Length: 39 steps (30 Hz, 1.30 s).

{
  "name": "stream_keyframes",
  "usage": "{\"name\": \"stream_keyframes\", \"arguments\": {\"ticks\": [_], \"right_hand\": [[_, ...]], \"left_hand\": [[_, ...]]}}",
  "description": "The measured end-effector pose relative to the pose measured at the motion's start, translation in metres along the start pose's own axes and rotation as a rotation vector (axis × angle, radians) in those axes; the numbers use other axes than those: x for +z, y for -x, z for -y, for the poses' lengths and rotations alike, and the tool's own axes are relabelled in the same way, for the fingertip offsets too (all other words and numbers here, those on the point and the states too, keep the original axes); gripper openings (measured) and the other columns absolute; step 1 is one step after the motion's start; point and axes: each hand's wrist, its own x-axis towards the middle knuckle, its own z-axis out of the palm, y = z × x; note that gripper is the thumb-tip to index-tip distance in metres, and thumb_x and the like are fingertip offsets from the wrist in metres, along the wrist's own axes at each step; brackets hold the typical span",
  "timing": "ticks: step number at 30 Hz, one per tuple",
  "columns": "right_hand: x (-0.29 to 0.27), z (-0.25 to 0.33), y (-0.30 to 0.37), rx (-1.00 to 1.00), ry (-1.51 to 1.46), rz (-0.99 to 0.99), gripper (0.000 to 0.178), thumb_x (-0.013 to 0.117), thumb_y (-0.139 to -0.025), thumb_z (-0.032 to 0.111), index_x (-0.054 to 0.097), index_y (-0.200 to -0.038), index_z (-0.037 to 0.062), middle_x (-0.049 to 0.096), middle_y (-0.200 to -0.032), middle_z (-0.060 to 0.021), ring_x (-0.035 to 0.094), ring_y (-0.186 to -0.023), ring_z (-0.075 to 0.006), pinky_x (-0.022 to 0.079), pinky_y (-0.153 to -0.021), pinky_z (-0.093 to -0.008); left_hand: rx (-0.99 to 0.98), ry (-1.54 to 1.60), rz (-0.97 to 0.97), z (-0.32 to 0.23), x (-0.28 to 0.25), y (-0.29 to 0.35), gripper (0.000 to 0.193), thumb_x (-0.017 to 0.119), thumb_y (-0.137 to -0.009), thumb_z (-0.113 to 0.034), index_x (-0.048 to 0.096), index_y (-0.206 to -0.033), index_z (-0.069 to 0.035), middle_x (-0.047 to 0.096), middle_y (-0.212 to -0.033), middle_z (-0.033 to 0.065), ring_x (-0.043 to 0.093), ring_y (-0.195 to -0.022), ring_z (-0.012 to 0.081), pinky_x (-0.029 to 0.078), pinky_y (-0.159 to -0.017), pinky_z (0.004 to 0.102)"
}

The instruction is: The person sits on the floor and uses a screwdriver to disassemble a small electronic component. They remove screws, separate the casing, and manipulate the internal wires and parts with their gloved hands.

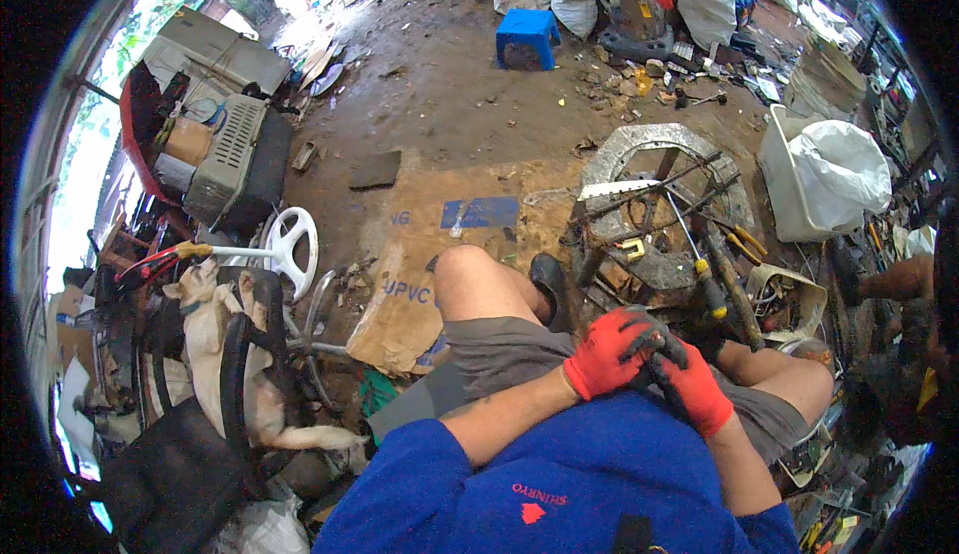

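My left hand (611,352) and my right hand (696,391) wear red work gloves with dark grey fingers. They meet over my lap, fingers curled and touching. Whatever lies between the fingers, if anything, is hidden by the dark glove tips. Just beyond my hands a long screwdriver (710,289) with a yellow and black handle leans on a grey octagonal metal frame (624,149). Dark metal rods (689,179) lie across that frame. Beside the screwdriver are yellow-handled pliers (746,242), and a small yellow tool (631,249) sits farther left.
A dog (225,354) lies on a black chair (185,464) at my left. Flattened cardboard (395,299) covers the ground ahead. A blue stool (527,38) stands farther off. At the right is a white bin (784,179) with a bag in it, and a partly visible person's arm (896,281).
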Motion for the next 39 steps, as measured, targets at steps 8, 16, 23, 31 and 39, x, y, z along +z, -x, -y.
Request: {"name": "stream_keyframes", "arguments": {"ticks": [8, 16, 23, 31, 39], "right_hand": [[0.005, -0.008, -0.006, -0.250, 0.448, -0.068, 0.045, 0.056, -0.087, 0.004, 0.052, -0.131, -0.0011, 0.063, -0.120, -0.0136, 0.058, -0.112, -0.0219, 0.043, -0.100, -0.0345], [-0.003, -0.025, -0.020, 0.123, -0.267, 0.053, 0.034, 0.062, -0.092, 0.013, 0.058, -0.123, 0.0023, 0.066, -0.106, -0.0069, 0.063, -0.091, -0.0173, 0.051, -0.081, -0.0305], [-0.001, -0.010, -0.015, 0.160, -0.438, 0.108, 0.023, 0.059, -0.095, 0.015, 0.063, -0.115, 0.0050, 0.068, -0.099, -0.0049, 0.063, -0.086, -0.0131, 0.052, -0.075, -0.0299], [-0.003, -0.032, -0.026, -0.165, 0.125, -0.208, 0.027, 0.061, -0.091, 0.014, 0.064, -0.114, 0.0003, 0.070, -0.103, -0.0124, 0.067, -0.093, -0.0228, 0.051, -0.081, -0.0344], [0.011, -0.023, -0.027, -0.392, 0.659, -0.439, 0.036, 0.066, -0.083, 0.010, 0.062, -0.117, 0.0000, 0.068, -0.107, -0.0198, 0.066, -0.101, -0.0323, 0.050, -0.088, -0.0375]], "left_hand": [[-0.645, 0.440, -0.034, -0.008, -0.002, -0.013, 0.028, 0.068, -0.088, -0.020, 0.066, -0.107, 0.002, 0.069, -0.104, 0.0164, 0.066, -0.096, 0.0246, 0.052, -0.083, 0.0371], [-0.719, 0.457, 0.052, 0.020, 0.010, -0.004, 0.031, 0.065, -0.093, -0.022, 0.064, -0.116, -0.001, 0.070, -0.108, 0.0091, 0.063, -0.099, 0.0157, 0.050, -0.088, 0.0328], [-0.635, 0.687, -0.040, 0.039, 0.025, 0.005, 0.030, 0.062, -0.094, -0.018, 0.063, -0.118, -0.001, 0.070, -0.103, 0.0058, 0.061, -0.094, 0.0113, 0.050, -0.084, 0.0298], [-0.790, 0.732, 0.072, 0.020, 0.030, -0.002, 0.028, 0.063, -0.094, -0.016, 0.063, -0.117, -0.002, 0.069, -0.107, 0.0056, 0.061, -0.097, 0.0128, 0.050, -0.087, 0.0302], [-0.796, 0.805, -0.056, 0.029, 0.047, 0.006, 0.027, 0.060, -0.097, -0.022, 0.065, -0.117, -0.005, 0.068, -0.102, 0.0017, 0.059, -0.087, 0.0096, 0.050, -0.077, 0.0283]]}}
